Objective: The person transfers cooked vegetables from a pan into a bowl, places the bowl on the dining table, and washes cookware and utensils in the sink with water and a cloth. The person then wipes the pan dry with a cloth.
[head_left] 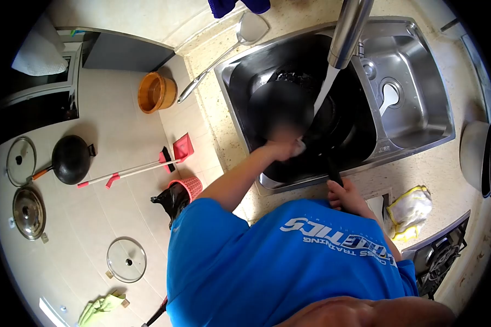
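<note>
Black handle [334, 170] in R hand [346, 197], shiny cyl. metal tap [350, 35] running.

Pale-tiled kitchen

A pale tiled wall [93, 212] spreads at nine o'clock, a white frame [73, 76] at ten, a grey panel [131, 52] toward eleven. Light streaks near eight; the speckled bench [211, 106] reaches four.

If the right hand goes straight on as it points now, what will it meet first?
Following the dark handle it grips, the right hand would probably meet the black pan in the sink first, though depth is unclear.
</note>
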### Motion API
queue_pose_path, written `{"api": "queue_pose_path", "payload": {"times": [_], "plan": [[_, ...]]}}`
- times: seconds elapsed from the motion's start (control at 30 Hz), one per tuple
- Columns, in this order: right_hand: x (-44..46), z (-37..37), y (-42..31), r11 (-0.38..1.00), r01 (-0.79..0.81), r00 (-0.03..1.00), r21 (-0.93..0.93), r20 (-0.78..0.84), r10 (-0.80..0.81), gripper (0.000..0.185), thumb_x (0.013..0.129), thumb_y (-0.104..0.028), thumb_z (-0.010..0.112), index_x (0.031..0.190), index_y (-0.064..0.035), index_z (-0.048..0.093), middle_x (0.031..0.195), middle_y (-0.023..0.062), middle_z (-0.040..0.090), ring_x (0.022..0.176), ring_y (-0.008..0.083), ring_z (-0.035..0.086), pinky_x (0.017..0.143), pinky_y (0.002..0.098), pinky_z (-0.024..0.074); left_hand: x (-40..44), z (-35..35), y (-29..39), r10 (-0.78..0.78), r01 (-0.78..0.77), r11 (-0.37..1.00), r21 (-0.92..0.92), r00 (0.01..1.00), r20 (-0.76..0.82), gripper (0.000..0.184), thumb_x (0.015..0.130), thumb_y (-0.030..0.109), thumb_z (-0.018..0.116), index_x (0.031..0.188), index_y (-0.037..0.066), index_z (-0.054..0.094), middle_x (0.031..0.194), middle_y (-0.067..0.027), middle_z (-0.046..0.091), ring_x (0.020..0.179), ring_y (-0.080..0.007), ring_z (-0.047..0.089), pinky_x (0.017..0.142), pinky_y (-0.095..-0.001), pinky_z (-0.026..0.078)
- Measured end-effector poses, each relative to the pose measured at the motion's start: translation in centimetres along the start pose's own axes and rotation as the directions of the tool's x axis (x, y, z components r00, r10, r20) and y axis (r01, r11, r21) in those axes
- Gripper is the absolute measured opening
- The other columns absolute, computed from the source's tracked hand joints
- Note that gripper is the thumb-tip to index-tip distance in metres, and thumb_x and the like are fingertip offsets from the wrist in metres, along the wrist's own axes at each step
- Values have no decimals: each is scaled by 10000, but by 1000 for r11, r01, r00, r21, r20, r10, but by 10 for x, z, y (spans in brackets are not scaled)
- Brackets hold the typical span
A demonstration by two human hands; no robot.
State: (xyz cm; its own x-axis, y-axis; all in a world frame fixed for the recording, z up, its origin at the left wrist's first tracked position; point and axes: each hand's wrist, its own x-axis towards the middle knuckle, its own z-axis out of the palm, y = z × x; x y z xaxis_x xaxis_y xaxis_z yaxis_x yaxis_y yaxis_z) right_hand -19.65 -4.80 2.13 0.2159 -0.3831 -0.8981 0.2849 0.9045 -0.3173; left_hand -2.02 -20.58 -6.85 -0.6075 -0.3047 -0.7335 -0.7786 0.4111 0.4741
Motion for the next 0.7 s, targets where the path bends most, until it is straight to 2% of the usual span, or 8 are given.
{"api": "queue_pose_path", "payload": {"times": [0.17, 0.3, 0.37, 0.4, 0.47, 0.6, 0.63, 0.7], "plan": [[7, -11, 6, 988, 5, 991, 157, 132, -26, 199, 874, -244, 505, 775, -131, 373, 573, -38, 400, 470, 46, 385, 411, 168, 337, 49, -9, -27, -294, 336, 940, 61, 886, -358, 504, 860, 274, 406, 1298, 45, 306, 1358, -238, 227, 1247, -408, 239, 1007, -494, 228], [8, -18, 9, 977, -12, 981, 214, 192, -30, 201, 872, -240, 508, 767, -134, 372, 576, -42, 399, 466, 42, 380, 406, 166, 331, 102, 28, -41, -56, -124, 981, -152, 563, -824, 503, 798, 104, 484, 1251, -28, 311, 1222, -256, 357, 1154, -384, 344, 1007, -455, 228], [9, -19, 6, 982, -24, 986, 186, 168, -8, 200, 870, -238, 512, 773, -130, 375, 578, -44, 401, 463, 39, 373, 403, 163, 328, 97, 36, -22, 209, 21, 975, 220, 236, -949, 157, 791, 85, 494, 928, 16, 525, 903, -150, 523, 840, -283, 506, 722, -384, 422], [9, -19, 6, 981, -32, 985, 190, 173, -2, 200, 870, -238, 512, 773, -130, 375, 578, -44, 401, 463, 39, 373, 403, 163, 328, 92, 42, -23, 207, 24, 975, 219, 244, -947, 157, 791, 85, 494, 928, 16, 525, 903, -150, 523, 840, -283, 506, 722, -384, 422], [10, -20, 6, 978, -40, 988, 206, 155, 8, 194, 869, -234, 514, 779, -125, 380, 580, -45, 400, 464, 38, 370, 401, 160, 323, 85, 50, -28, -10, -90, 992, -86, 628, -778, 162, 803, 93, 472, 937, 30, 537, 941, -158, 527, 899, -305, 516, 739, -403, 435], [14, -21, 10, 987, 4, 988, 158, 152, -29, 181, 870, -232, 514, 797, -127, 385, 583, -46, 402, 470, 37, 369, 402, 160, 321, 103, 67, -91, 13, 374, 893, 251, 535, -845, 165, 832, 131, 455, 933, 52, 558, 1050, -136, 528, 934, -283, 545, 777, -354, 459], [14, -22, 11, 984, -30, 985, 177, 171, -1, 181, 871, -236, 512, 801, -123, 391, 582, -42, 404, 471, 39, 372, 406, 162, 326, 110, 49, -99, -204, 398, 916, 60, 588, -783, 166, 831, 140, 462, 937, 59, 560, 1042, -130, 534, 912, -263, 557, 752, -353, 467], [11, -23, 8, 980, -54, 984, 193, 176, 20, 181, 873, -240, 511, 804, -118, 396, 582, -38, 405, 471, 42, 375, 409, 163, 331, 149, 41, -127, -48, 353, 931, 94, 374, -926, 155, 826, 124, 465, 925, 52, 559, 979, -127, 548, 881, -254, 558, 716, -369, 465]]}}
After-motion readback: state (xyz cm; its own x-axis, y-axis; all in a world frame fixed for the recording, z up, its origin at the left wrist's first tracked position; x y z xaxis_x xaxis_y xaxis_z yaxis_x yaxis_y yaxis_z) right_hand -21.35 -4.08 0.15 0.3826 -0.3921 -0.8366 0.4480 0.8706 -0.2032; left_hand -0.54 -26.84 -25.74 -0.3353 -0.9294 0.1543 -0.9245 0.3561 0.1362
